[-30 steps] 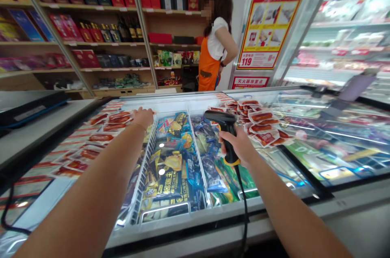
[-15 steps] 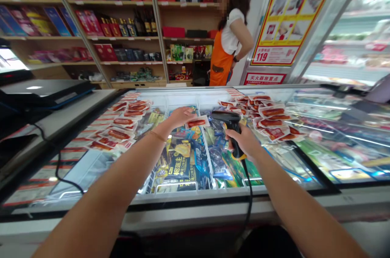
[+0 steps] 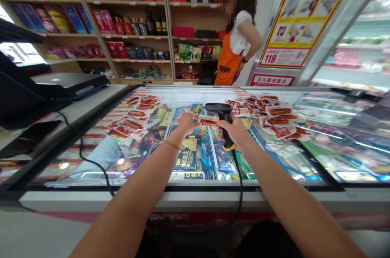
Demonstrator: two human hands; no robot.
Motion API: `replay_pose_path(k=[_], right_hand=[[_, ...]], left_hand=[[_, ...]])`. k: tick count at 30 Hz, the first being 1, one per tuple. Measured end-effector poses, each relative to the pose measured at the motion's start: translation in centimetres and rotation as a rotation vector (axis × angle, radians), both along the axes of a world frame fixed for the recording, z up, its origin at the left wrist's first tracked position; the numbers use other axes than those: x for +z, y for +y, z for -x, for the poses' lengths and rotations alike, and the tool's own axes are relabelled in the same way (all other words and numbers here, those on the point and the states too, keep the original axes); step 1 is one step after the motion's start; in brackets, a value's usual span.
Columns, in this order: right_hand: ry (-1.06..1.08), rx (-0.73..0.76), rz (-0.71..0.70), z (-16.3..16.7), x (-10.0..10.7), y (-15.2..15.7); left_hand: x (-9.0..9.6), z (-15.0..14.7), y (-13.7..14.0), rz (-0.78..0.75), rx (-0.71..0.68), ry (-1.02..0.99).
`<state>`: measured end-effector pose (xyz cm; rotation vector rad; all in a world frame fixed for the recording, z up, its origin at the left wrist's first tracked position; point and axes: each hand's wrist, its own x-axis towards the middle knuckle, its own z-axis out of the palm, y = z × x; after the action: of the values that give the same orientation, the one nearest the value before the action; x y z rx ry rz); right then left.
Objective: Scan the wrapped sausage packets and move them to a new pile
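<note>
Head view: the left hand [image 3: 186, 123] pinches the left end of 1 sausage packet [image 3: 209, 121], holding it above the freezer [image 3: 189, 196]. The right hand [image 3: 236, 130] is wrapped around the handle of a black scanner [image 3: 224, 109] with a yellow-edged base. The right end of the sausage packet reaches the fingers of the right hand; whether they touch, I cannot tell. The head of the scanner sits just beyond that end, pointing toward the left. From its base a black cord [image 3: 240, 185] hangs down over the front edge of the freezer. A thin bracelet [image 3: 172, 143] circles the left wrist.

More packets lie on the glass in 2 groups: a left group [image 3: 132, 124] of loose, overlapping packs, and a right group [image 3: 278, 122], heaped more thickly. Under the glass are colourful bags [image 3: 187, 158], parted by white wire dividers [image 3: 212, 150]. At far left, a second cable [image 3: 81, 152] loops across the glass from the counter.

Behind the freezer, 1 person [image 3: 243, 30] in an orange apron [image 3: 224, 65] stands between the shelves [image 3: 195, 20] and a red poster [image 3: 304, 18] marked 119.
</note>
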<state>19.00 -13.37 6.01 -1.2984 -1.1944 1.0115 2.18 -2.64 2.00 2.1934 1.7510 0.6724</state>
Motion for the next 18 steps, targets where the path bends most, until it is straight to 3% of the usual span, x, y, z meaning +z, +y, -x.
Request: replay_pose_path(k=[9,18], right_hand=[[0.061,-0.007,0.05,-1.5,-1.8,-0.7],[0.066,-0.002,0.059,-1.1,-2.1,-0.7]], left_hand=[[-0.3,1.8,0.7,0.099,-0.321,-0.315],[-0.3,2.0,-0.1,0.104,-0.466,-0.262]])
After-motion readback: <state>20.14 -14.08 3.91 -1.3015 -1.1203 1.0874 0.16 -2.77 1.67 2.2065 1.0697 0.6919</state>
